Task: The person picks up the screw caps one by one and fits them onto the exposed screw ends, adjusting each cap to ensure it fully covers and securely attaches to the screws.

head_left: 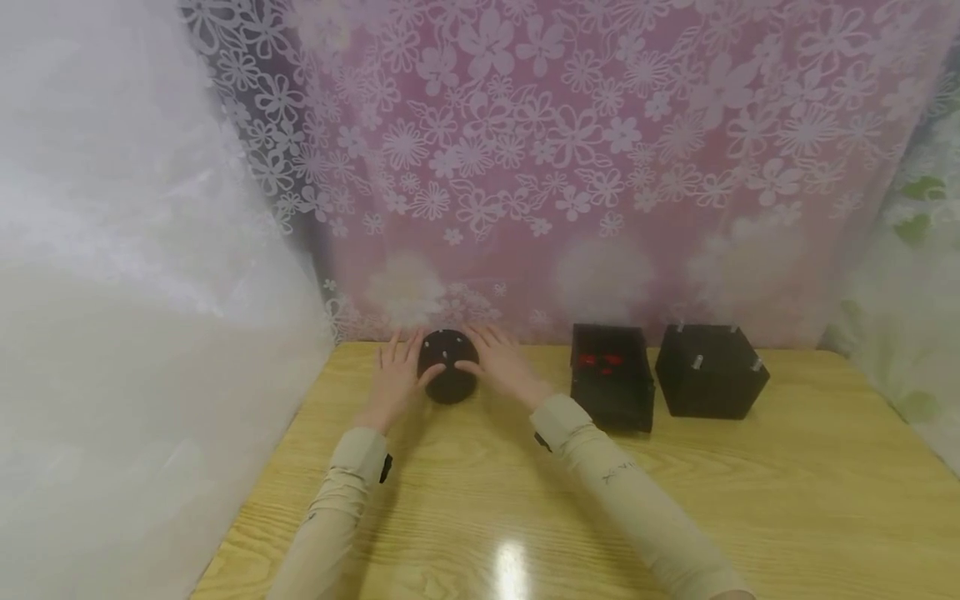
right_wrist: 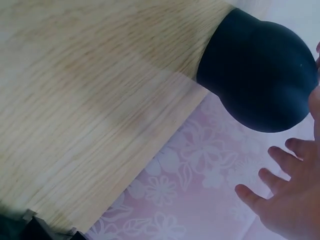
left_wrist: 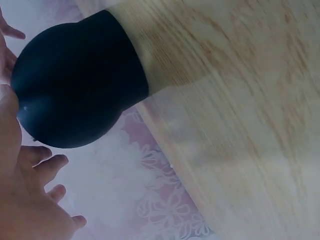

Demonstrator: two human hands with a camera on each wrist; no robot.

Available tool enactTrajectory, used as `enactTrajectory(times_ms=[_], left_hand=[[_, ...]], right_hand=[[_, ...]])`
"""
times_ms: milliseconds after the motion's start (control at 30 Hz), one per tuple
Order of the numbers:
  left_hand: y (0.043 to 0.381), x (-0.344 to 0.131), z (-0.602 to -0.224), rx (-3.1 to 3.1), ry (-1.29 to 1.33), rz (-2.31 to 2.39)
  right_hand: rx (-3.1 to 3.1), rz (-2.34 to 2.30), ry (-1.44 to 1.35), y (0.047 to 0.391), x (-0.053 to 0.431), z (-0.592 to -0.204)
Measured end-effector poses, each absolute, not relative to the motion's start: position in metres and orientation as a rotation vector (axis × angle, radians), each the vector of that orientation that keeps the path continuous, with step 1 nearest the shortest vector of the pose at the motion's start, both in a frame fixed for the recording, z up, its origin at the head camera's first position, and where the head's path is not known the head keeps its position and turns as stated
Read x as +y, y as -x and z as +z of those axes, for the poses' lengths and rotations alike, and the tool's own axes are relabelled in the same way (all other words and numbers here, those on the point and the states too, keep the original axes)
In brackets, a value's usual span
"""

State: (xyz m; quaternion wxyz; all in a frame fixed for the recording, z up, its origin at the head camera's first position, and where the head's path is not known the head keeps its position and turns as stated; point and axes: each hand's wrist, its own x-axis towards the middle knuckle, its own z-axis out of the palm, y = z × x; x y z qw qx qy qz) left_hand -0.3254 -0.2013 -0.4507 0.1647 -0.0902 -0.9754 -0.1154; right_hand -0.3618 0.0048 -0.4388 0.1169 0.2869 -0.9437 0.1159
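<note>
A black rounded object (head_left: 450,388) stands near the table's back edge, with a few small pale bits on its top. In both wrist views its round body (left_wrist: 75,80) narrows to a smooth, wider-edged base. My left hand (head_left: 396,382) is at its left side, fingers spread and pointing away, thumb reaching across its front. On the opposite side my right hand (head_left: 504,365) mirrors this, fingers spread, thumb tip at the upper surface. The right wrist view shows the fingers of my right hand (right_wrist: 292,185) stretched out beside the object.
Right of my hands sits an open black box (head_left: 611,408) with small red pieces inside. Beside it is a black block-shaped box (head_left: 712,383) with several small clear pegs on top. A floral curtain (head_left: 525,208) hangs right behind the wooden table (head_left: 465,500).
</note>
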Motion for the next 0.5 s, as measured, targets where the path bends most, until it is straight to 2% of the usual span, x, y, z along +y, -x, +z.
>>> enactTrajectory(times_ms=[500], left_hand=[[0.3283,-0.2031,-0.4570,-2.797,0.263,-0.343]], right_hand=[[-2.791,0.143,-0.845,0.3670,-0.0002,-0.4416]])
